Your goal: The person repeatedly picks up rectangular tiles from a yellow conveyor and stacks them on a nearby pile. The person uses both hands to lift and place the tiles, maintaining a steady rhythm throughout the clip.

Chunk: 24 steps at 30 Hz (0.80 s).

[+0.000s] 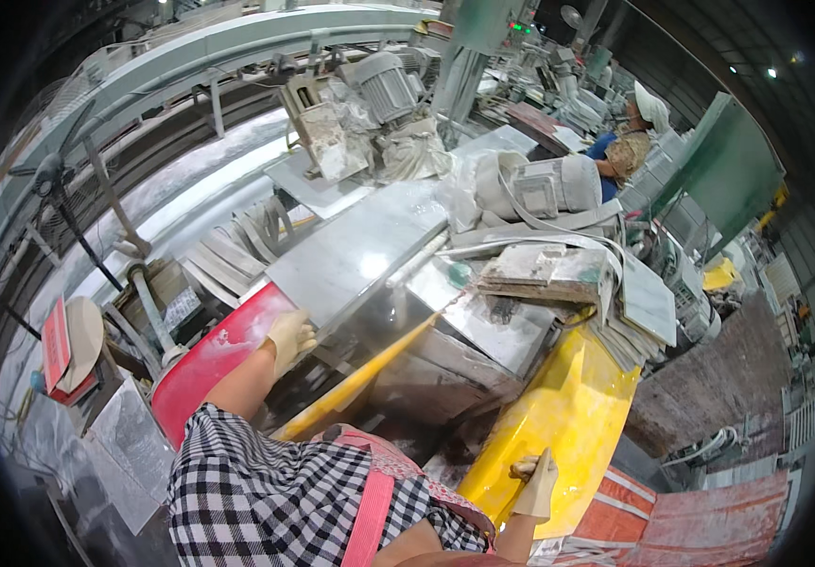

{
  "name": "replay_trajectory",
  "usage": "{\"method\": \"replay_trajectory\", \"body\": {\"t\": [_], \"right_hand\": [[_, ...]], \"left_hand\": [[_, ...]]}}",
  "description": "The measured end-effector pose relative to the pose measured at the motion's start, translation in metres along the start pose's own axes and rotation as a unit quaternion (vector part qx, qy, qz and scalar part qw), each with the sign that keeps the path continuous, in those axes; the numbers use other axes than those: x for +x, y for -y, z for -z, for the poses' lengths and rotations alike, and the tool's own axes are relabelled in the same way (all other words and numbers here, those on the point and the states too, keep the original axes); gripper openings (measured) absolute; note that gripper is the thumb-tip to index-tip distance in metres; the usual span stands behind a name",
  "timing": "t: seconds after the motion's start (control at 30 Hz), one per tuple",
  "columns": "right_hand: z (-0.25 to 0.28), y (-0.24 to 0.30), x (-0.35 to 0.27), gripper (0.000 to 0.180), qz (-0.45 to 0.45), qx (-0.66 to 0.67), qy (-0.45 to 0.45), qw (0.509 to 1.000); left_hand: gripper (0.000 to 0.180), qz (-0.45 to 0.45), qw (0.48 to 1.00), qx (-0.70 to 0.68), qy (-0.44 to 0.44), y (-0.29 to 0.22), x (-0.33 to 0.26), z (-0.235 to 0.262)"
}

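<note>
My left hand (pixel 291 341), in a cream glove, is at the near edge of a pale grey stone slab (pixel 360 248), beside a red sheet (pixel 223 352). Its fingers are bent and close together; whatever they grip, if anything, is hidden. Over a wet, glossy yellow sheet (pixel 573 406) on the right is my right hand (pixel 538 480), also gloved, with darkened fingertips. Those fingers are curled in, and I cannot make out anything between them. A long yellow bar (pixel 360 376) runs slantwise between my two hands.
A motor (pixel 551 184) stands beyond a stack of dusty boards (pixel 545 272). Another motor (pixel 384 85) sits farther back. Curved grey strips (pixel 237 248) lie at the left. A co-worker (pixel 630 142) in a white head covering is at the far right. Red-and-white sheeting (pixel 710 524) lies lower right.
</note>
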State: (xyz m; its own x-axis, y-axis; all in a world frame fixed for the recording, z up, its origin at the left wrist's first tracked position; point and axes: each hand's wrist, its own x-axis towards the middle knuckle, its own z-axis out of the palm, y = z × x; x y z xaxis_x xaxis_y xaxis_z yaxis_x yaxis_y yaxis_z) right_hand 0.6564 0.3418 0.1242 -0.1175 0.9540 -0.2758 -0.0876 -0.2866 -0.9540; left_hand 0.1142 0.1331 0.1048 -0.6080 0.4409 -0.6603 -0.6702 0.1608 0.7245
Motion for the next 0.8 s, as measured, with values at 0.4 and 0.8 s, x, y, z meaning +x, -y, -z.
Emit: {"method": "replay_trajectory", "body": {"t": [0.4,0.8], "right_hand": [[0.0,0.0,-0.003,0.053,0.024,0.001,0.007,1.0],[-0.011,0.004,-0.006,0.044,0.019,-0.018,-0.055,0.998]], "left_hand": [[0.036,0.0,0.989,-0.116,-0.086,0.008,0.037,-0.008],[0.048,-0.077,0.987,-0.135,-0.035,-0.013,0.023,-0.02]]}}
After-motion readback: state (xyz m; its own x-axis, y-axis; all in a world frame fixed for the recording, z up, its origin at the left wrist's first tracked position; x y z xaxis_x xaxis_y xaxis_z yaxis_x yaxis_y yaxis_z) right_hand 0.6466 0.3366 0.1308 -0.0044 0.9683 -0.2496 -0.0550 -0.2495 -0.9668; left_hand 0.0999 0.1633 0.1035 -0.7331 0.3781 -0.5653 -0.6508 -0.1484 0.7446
